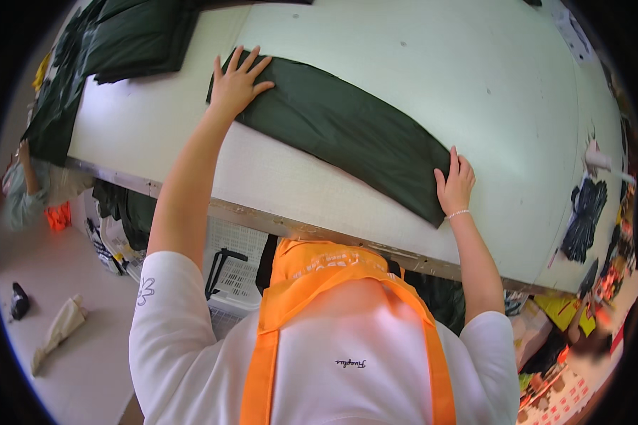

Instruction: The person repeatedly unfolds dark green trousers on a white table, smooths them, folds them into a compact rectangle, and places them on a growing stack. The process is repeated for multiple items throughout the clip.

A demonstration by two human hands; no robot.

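Observation:
A long folded piece of dark green fabric [333,124] lies flat across the pale worktable, slanting from upper left to lower right. On its left end rests my left hand [239,81], palm down with the fingers spread. My right hand [457,183] touches the fabric's right end, its thumb on the cloth and its fingers stretched along the edge. Neither hand grips anything.
A stack of folded dark green fabric [138,39] sits at the far left, with more cloth draped over the table's edge. Another person's hand [25,151] is beside it. A black bundle [585,219] lies at the right. Under the table stands a white plastic basket [235,273].

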